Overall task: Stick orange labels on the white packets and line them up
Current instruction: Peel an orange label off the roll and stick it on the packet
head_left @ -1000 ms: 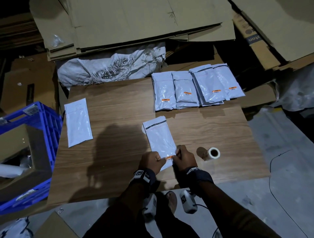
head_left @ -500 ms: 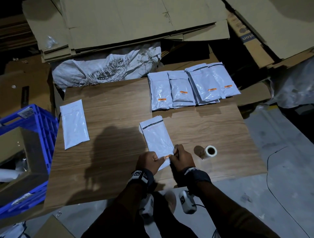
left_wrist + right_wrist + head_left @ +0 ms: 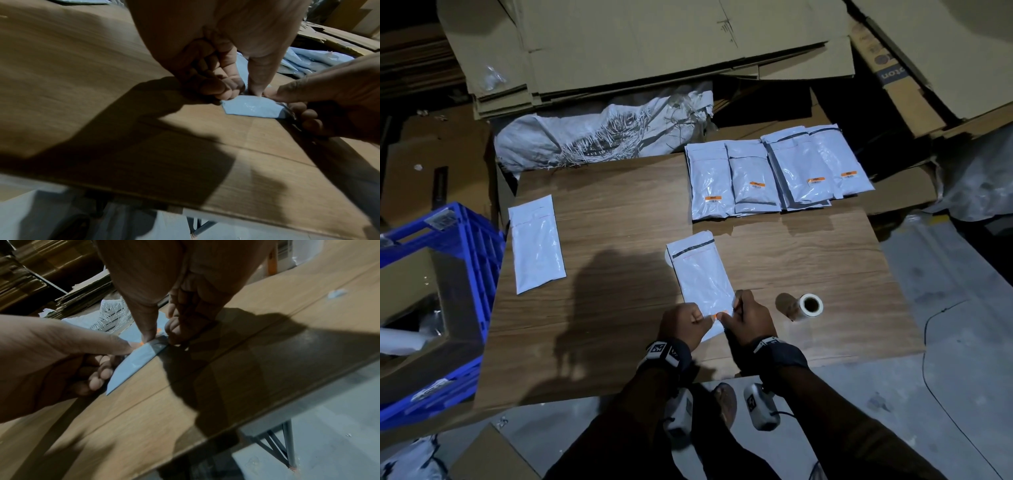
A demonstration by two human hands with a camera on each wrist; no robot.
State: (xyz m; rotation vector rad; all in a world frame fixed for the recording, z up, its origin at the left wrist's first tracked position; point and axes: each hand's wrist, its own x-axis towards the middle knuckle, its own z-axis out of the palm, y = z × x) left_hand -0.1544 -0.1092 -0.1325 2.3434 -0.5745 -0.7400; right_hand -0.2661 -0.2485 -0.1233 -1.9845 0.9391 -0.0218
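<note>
Nothing has really moved since before: both thumbs still press the orange label [image 3: 720, 313] on the near end of the white packet [image 3: 702, 279] on the table [image 3: 619, 219], left hand [image 3: 681, 325] and right hand [image 3: 751, 317] with other fingers curled

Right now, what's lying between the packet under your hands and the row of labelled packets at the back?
Nothing: in the head view only bare table lies between the packet and the row. The roll sits off to the right.
</note>
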